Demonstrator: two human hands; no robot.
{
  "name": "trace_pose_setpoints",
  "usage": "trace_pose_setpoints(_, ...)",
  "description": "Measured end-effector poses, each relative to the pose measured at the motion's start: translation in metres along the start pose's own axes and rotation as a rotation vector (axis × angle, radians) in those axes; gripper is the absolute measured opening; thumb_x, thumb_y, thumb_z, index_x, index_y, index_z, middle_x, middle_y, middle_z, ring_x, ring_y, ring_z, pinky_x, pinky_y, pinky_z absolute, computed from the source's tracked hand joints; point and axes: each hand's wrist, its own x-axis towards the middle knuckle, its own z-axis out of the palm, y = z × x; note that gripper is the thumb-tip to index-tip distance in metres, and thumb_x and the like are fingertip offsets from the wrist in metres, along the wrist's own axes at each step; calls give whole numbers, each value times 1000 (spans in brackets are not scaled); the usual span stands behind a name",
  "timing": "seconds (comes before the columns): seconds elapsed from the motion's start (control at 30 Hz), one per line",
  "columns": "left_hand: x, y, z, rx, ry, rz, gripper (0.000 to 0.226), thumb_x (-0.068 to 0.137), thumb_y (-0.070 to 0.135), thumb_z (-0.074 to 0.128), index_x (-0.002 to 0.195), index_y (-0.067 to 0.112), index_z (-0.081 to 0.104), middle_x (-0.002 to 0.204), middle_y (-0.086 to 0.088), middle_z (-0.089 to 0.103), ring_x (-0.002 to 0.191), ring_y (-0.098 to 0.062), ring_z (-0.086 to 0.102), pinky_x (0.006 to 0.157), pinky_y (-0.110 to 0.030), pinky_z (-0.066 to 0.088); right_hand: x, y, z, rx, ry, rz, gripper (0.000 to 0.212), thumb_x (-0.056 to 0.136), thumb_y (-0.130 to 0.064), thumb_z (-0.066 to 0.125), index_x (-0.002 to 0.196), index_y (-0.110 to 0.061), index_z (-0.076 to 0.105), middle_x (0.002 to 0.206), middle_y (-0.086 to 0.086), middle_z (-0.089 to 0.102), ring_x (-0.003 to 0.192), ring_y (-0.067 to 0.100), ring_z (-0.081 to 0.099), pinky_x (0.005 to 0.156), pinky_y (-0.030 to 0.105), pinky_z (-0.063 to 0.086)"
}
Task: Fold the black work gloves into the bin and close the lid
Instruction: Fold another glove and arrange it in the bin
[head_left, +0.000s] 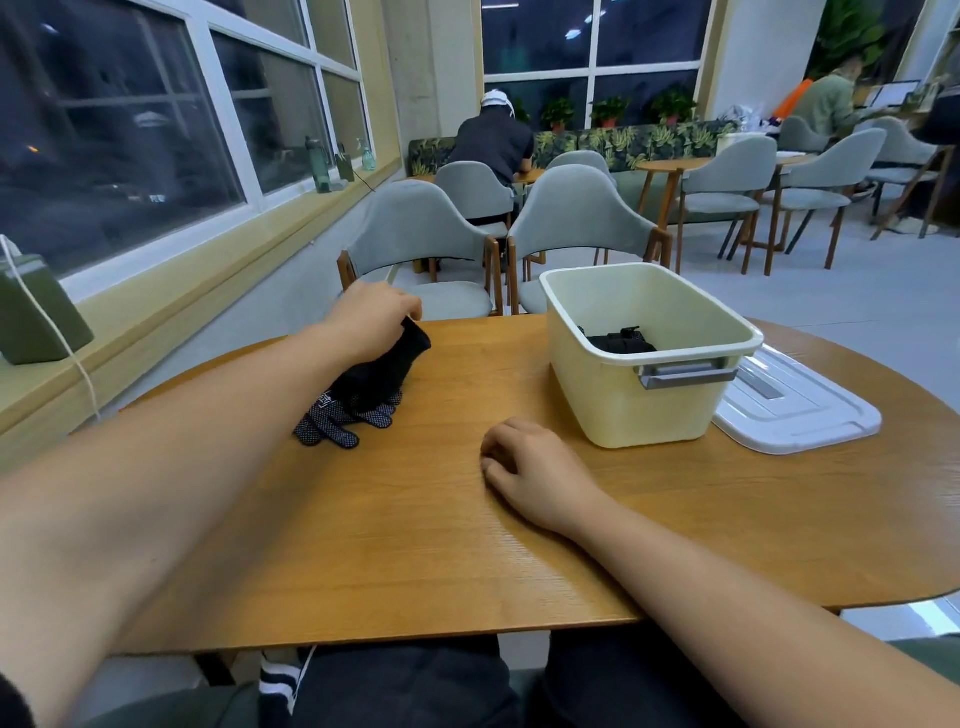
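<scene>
Black knit gloves (363, 395) left of centre on table (415, 545) — cuff end gripped in curled fingers of left hand (371, 317). Likely soft, light, floppy; dotted palms grippy; best held at cuff. Right hand (535, 467) loosely curled on table, holding nothing. Cream bin (649, 410) next, dark bundle (621, 341) inside — lid (800, 415) off, rightmost.

bin (644, 395) mouth open | lid (800, 410) flat beside, touching | bare table (415, 519) between gloves (363, 389) and bin
</scene>
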Motion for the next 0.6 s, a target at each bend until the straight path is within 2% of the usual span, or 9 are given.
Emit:
trace_pose_setpoints(0.13, -2, -15, -26, 73, 38, 45, 17, 99, 17, 64, 111, 24, 74, 107, 0, 69, 105, -30, 62, 87, -45, 48, 0, 0, 0, -1, 4, -6, 15, 100, -35, 63, 112, -27, 68, 109, -10, 64, 107, 16, 60, 90, 37, 53)
trace_pose_setpoints(0.33, -15, -22, -66, -1, 84, 30, 17, 95, 13, 67, 107, 20, 76, 104, -2, 71, 103, -31, 62, 82, -43, 48, 0, -1, -1, 4, -2, -8, 15, 100, -35, 64, 112, -27, 68, 108, -10, 63, 106, 16, 59, 91, 38, 53)
trace_pose_setpoints(0.43, -22, -20, -84, -136, 111, -25, 14, 97, 14, 69, 107, 21, 76, 103, 0, 72, 101, -28, 63, 86, -44, 51, -1, -2, -2, 16, 12, -13, 16, 101, -35, 64, 114, -26, 69, 110, -10, 64, 107, 14, 60, 91, 37, 53)
trace_pose_setpoints(0.53, -28, -14, -98, -285, 165, -63, 10, 97, 13, 71, 104, 18, 77, 96, 2, 72, 93, -24, 64, 75, -35, 44, -2, -4, -4, 55, 23, -3, 19, 103, -34, 65, 118, -24, 70, 115, -10, 67, 111, 12, 61, 96, 36, 53)
trace_pose_setpoints(0.6, -33, -6, -105, -362, 193, -92, 10, 96, 14, 73, 104, 19, 76, 95, 3, 70, 90, -21, 64, 74, -32, 41, -2, -6, -9, 177, 34, 32, 18, 104, -35, 66, 119, -28, 73, 116, -13, 70, 110, 6, 64, 97, 33, 55)
